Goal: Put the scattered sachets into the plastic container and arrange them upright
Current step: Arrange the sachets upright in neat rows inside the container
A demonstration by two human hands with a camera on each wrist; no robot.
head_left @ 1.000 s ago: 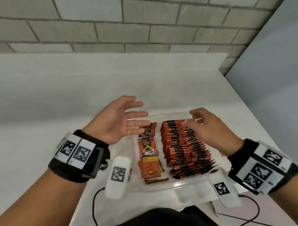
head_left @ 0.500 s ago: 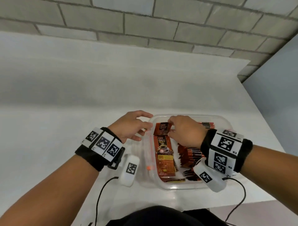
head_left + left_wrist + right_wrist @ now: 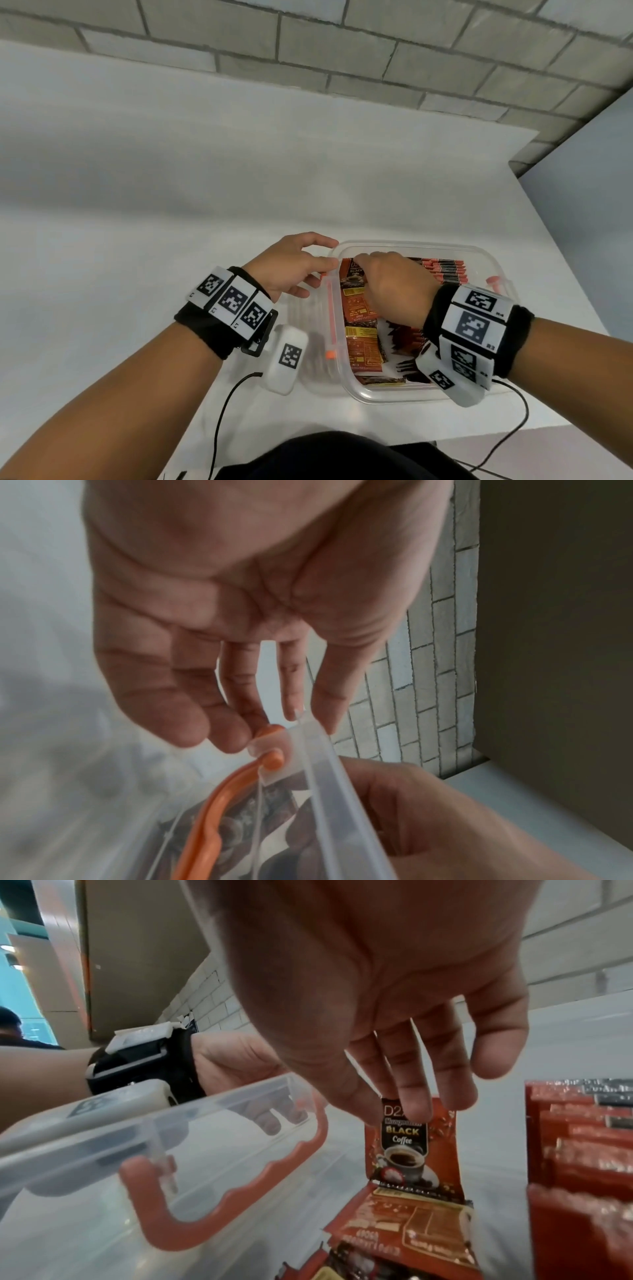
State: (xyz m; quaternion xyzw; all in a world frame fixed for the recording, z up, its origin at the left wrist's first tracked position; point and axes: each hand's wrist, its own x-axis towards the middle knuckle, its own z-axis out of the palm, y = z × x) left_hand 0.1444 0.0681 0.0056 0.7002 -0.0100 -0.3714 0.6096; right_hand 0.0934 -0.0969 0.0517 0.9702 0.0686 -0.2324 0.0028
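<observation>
Table, white, carries the clear plastic container at its near right edge. Sachets stand packed along the container's right side; others lie flat on the left. Right hand pinches the top of one standing sachet. Left hand, fingers loosely curled, apparently touches the container's rim beside the orange latch.

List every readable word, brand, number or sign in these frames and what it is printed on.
"BLACK" and "Coffee": on the upright sachet under the right hand.
"D2", rest hidden by a finger: top of that sachet.
Line above "BLACK": too blurred to read.
Yellow panels on the flat-lying sachets: too small to read.
Wrist markers: square codes; small corner characters unclear.
</observation>
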